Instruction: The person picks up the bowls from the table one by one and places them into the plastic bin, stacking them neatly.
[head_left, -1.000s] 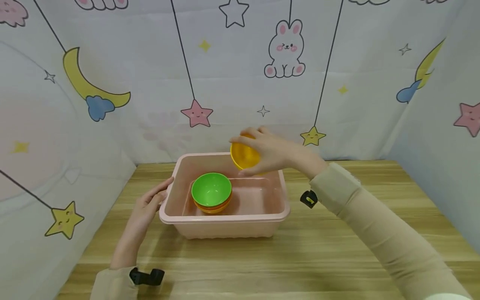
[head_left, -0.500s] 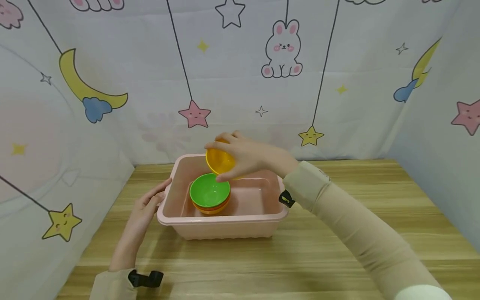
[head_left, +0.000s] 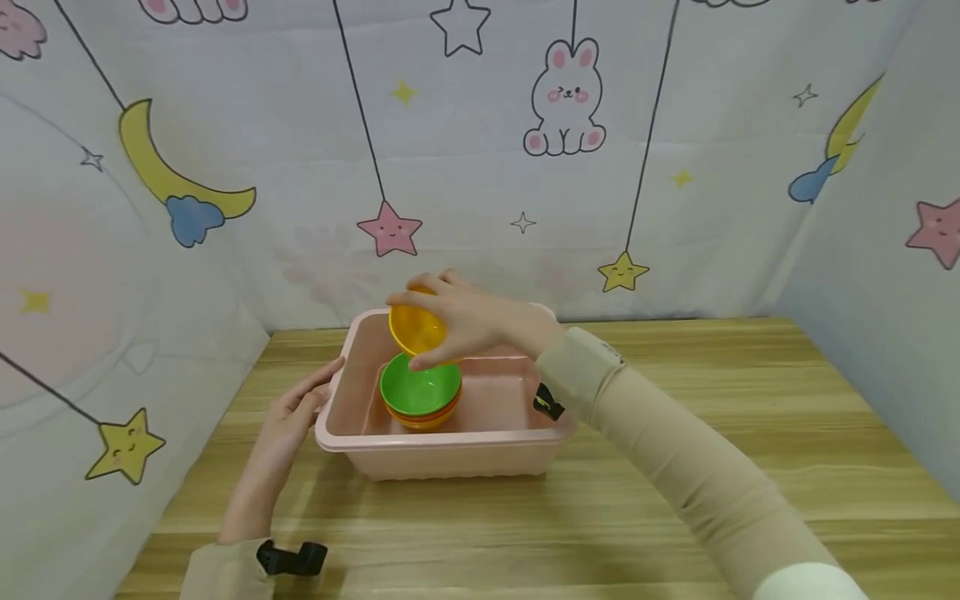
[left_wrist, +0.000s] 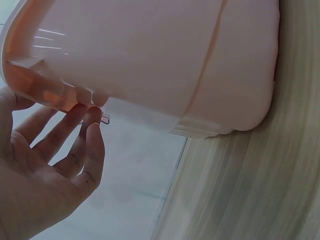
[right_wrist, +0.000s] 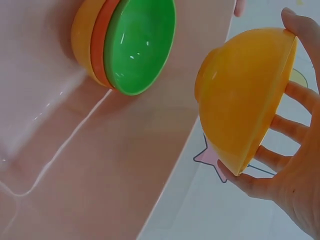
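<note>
My right hand (head_left: 472, 321) grips a yellow bowl (head_left: 412, 332) by its rim, the thumb at one side and the fingers at the other. That bowl is tilted above a nested stack, clear of it in the right wrist view. On top of the stack is a green bowl (head_left: 420, 389), with an orange bowl (right_wrist: 101, 47) and a yellow-orange bowl (right_wrist: 82, 40) beneath. The stack stands in the left part of a pink plastic basin (head_left: 450, 460). At the basin's left end my left hand (head_left: 298, 407) holds the rim, its fingers (left_wrist: 92, 150) curled under the edge.
The basin stands on a wood-grain table (head_left: 480, 542). Behind and at both sides hangs a white cloth (head_left: 465, 150) printed with stars, moons and a rabbit. Black straps (head_left: 292, 557) sit at the wrists.
My right hand has carried the yellow bowl leftward and slightly down, from over the basin's middle to above the green bowl. The left hand stays at the basin's rim.
</note>
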